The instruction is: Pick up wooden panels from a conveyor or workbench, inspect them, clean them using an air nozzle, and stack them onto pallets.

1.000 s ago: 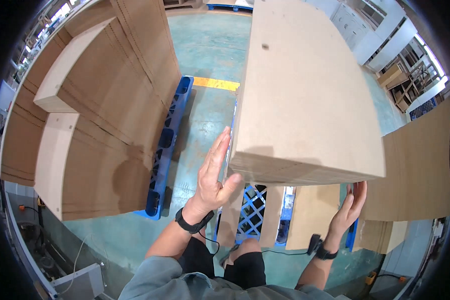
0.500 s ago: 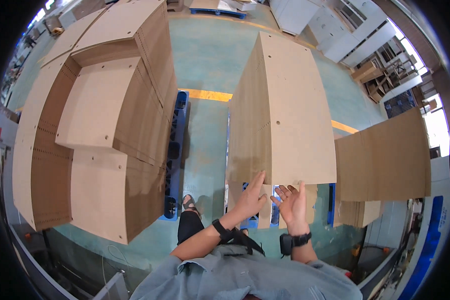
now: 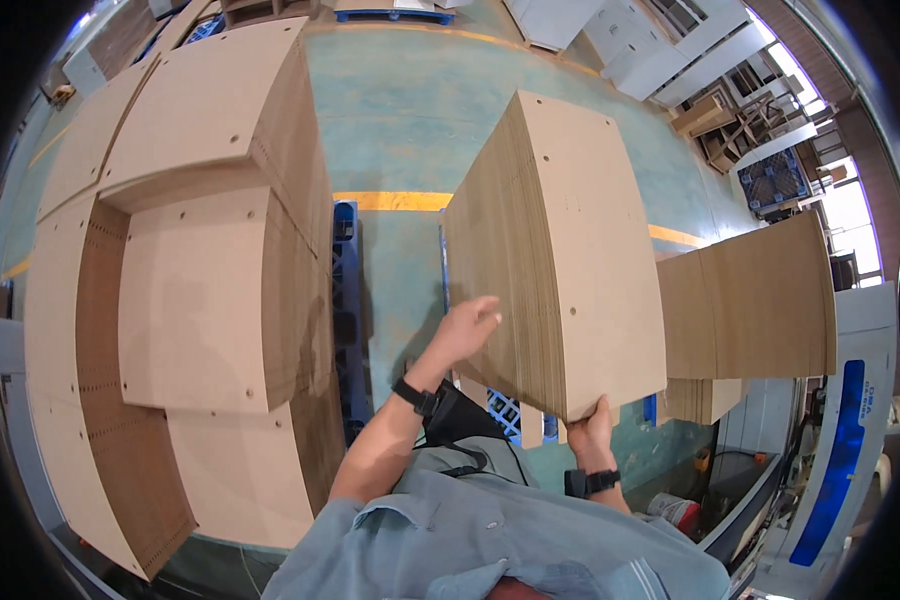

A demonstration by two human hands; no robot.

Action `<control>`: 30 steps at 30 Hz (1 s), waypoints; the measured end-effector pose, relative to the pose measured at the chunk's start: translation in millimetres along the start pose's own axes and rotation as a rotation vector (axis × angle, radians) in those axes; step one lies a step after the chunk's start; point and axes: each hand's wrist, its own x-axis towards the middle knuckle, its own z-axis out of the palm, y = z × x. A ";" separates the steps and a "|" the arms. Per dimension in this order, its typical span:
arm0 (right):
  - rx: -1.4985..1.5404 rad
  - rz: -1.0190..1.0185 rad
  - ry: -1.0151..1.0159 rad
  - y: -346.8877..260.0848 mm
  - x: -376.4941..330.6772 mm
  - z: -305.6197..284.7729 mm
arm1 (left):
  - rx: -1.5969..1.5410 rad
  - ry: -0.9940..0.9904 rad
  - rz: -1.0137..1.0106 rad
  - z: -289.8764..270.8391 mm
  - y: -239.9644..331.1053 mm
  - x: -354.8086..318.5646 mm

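Note:
A tall stack of tan fibreboard panels (image 3: 580,240) with small drilled holes stands in front of me on a blue pallet (image 3: 500,408). My left hand (image 3: 465,330) lies flat and open against the stack's left side face. My right hand (image 3: 592,420) grips the near bottom corner of the top panel, fingers curled under its edge. Both wrists wear dark bands.
A larger stepped stack of the same panels (image 3: 190,300) fills the left on another blue pallet (image 3: 348,300). More boards (image 3: 750,300) lie to the right. A blue and white machine (image 3: 840,440) stands at the far right. A yellow line (image 3: 390,200) crosses the green floor.
The view has swung left and pulled back from the stack. My right hand moved from the panel's right edge to its near corner, and my left hand slid onto the side face.

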 end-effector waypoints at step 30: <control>-1.033 -0.538 0.574 -264.2 20.0 249.8 | -0.211 -0.303 -0.337 -63.6 81.3 380.7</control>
